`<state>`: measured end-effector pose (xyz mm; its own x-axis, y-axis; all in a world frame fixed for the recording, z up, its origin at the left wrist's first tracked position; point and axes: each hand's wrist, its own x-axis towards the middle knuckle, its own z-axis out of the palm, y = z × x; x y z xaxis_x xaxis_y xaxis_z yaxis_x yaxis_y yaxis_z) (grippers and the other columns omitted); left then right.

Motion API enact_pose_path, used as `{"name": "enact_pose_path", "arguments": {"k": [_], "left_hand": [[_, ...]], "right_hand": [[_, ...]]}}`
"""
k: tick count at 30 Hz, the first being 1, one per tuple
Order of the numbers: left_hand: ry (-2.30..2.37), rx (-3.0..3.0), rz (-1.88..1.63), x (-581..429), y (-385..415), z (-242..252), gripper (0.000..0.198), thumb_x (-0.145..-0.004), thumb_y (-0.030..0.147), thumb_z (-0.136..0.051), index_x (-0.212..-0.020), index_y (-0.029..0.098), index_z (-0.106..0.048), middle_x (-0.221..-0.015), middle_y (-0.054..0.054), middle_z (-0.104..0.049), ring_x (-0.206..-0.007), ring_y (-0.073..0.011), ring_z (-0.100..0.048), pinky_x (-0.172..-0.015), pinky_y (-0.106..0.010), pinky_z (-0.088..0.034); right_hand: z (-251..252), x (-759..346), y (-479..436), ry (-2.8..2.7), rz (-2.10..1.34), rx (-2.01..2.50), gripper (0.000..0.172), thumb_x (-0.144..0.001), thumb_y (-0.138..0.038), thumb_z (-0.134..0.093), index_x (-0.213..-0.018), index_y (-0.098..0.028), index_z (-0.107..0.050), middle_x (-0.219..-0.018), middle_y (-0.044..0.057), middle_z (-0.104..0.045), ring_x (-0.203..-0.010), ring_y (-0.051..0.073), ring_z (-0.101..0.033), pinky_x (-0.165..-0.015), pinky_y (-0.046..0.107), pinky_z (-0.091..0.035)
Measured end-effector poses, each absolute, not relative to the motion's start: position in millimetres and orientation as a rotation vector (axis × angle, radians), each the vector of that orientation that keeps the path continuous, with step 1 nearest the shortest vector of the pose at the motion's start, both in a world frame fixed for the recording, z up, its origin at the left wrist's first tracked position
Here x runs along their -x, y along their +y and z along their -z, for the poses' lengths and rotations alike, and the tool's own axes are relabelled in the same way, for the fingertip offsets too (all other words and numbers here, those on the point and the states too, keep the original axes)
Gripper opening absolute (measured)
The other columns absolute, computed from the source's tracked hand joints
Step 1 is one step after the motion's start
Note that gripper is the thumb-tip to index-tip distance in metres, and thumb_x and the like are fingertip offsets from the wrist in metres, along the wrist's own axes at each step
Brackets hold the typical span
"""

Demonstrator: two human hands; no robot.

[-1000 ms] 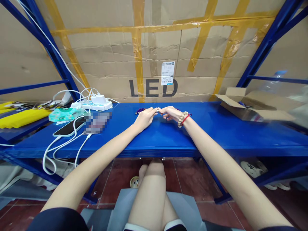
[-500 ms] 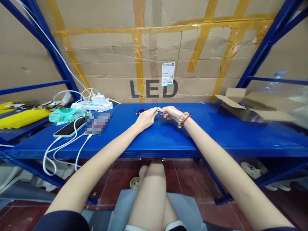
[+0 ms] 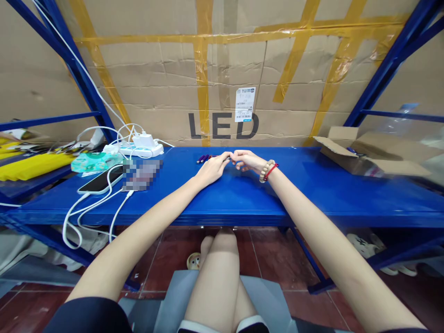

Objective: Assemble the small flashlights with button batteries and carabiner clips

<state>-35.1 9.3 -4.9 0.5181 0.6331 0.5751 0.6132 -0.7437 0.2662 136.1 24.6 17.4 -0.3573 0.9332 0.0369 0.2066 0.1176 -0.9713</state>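
Observation:
Over the middle of the blue table (image 3: 187,199), my left hand (image 3: 213,169) lies palm down, its fingers closed around something mostly hidden. A small dark, shiny bit shows at its fingertips. My right hand (image 3: 249,160), with a bead bracelet (image 3: 265,171) and a red band at the wrist, is closed in a pinch against those fingertips. What the pinch holds is too small to make out. Just behind my left hand lie a few short purple-blue sticks (image 3: 202,158), partly covered by it; their kind cannot be told.
On the left are a charging phone (image 3: 100,180), a blurred-out flat item (image 3: 142,175), a teal packet (image 3: 97,162) and a white power strip (image 3: 145,150) with cables. An open cardboard box (image 3: 347,155) stands at right. A large carton (image 3: 156,92) marked LED backs the table.
The whole view has shifted slightly. My hands stay together at the same place on the table, with the right fingers turned a little against the left fingertips.

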Motion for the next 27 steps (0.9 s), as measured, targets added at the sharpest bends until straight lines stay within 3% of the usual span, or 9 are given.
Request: {"name": "enact_pose_path", "arguments": {"k": [8,13,27], "left_hand": [[1.267,-2.63,-1.076,35.0,12.1,5.7,0.028,-0.094,0.027,-0.032,-0.112,0.02,-0.052,-0.091,-0.005,-0.068,-0.08,-0.0202,-0.064,-0.074,-0.028,-0.045],[1.245,-2.608,-1.105,34.5,14.2,6.3,0.029,-0.094,0.028,-0.032,-0.115,0.02,-0.051,-0.098,-0.007,-0.067,-0.088,-0.0216,-0.064,-0.077,-0.029,-0.045],[1.282,-2.646,-1.065,34.8,14.1,6.7,0.029,-0.094,0.029,-0.033,-0.113,0.021,-0.053,-0.106,-0.006,-0.066,-0.095,-0.0215,-0.063,-0.082,-0.03,-0.046]], "right_hand": [[-14.5,-131.2,27.2,-1.711,-0.94,1.123,0.042,-0.056,-0.052,-0.075,-0.067,-0.015,-0.058,-0.061,-0.001,-0.055,-0.045,0.005,-0.046,-0.039,0.018,-0.028],[-16.8,-132.3,26.1,-1.726,-0.782,1.003,0.046,-0.055,-0.052,-0.074,-0.08,-0.014,-0.066,-0.071,0.003,-0.063,-0.046,0.005,-0.045,-0.043,0.02,-0.034],[-16.2,-145.9,31.5,-1.897,-0.377,0.953,0.044,-0.056,-0.056,-0.073,-0.071,-0.015,-0.071,-0.076,0.005,-0.068,-0.044,0.007,-0.049,-0.049,0.025,-0.038]]}}
